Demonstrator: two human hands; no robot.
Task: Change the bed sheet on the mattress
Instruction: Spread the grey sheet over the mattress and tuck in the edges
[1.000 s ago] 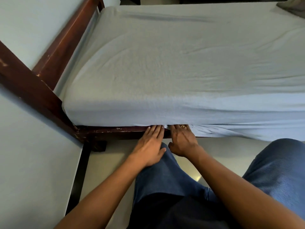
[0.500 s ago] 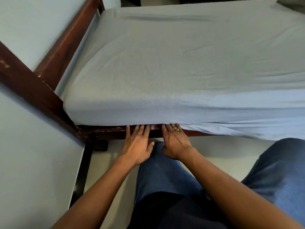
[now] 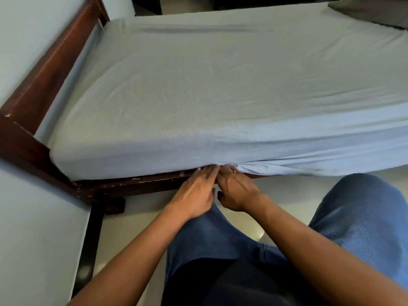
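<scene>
Slid rightward along bed frame (image 3: 141, 183). Presses left hand (image 3: 194, 193), fingers straight, on bed sheet (image 3: 220, 96) hem at 12 o'clock; hides right hand (image 3: 239, 191) fingertips beneath, grip untellable. Leaves hem untucked toward 3 o'clock.

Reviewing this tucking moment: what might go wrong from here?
1. The left hand and right hand press their fingertips in where the sheet meets the wooden rail; its chipped edge might scrape or pinch them.
2. Right of the hands the sheet hangs loose over the rail; tugging there may pull out the tucked stretch.
3. The ring might snag the fabric.
</scene>
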